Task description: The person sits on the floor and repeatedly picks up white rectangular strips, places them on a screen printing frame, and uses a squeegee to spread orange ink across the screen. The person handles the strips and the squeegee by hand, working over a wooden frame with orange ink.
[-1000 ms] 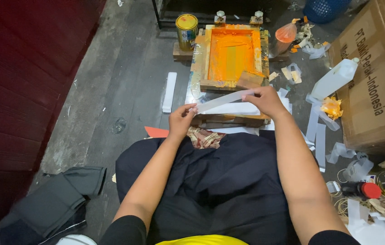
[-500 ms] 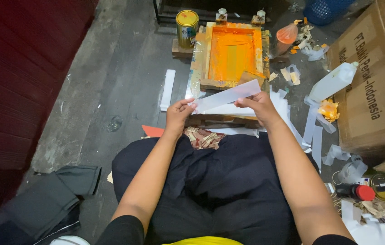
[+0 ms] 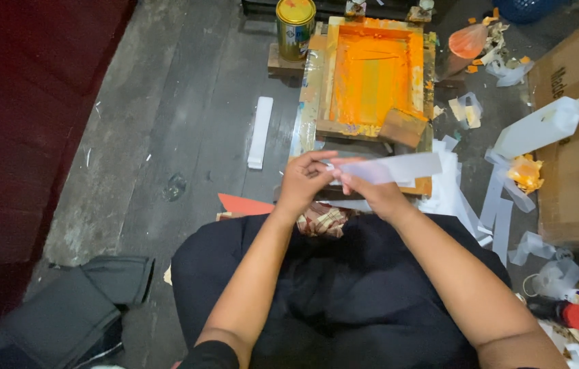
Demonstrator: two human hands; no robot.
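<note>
At the centre of the frame we hold a white strip point(image 3: 398, 168) with both hands: the left hand point(image 3: 303, 183) pinches its near end and the right hand point(image 3: 371, 195) closes on it from below. To peel or separate it well, we judge that the fingertips should grip only the edge and pull slowly and flat. The strip looks thin, smooth and flexible. Above it lies a wooden printing frame point(image 3: 371, 75), its mesh covered in wet orange ink, with a round tin can point(image 3: 295, 27) at its upper left
</note>
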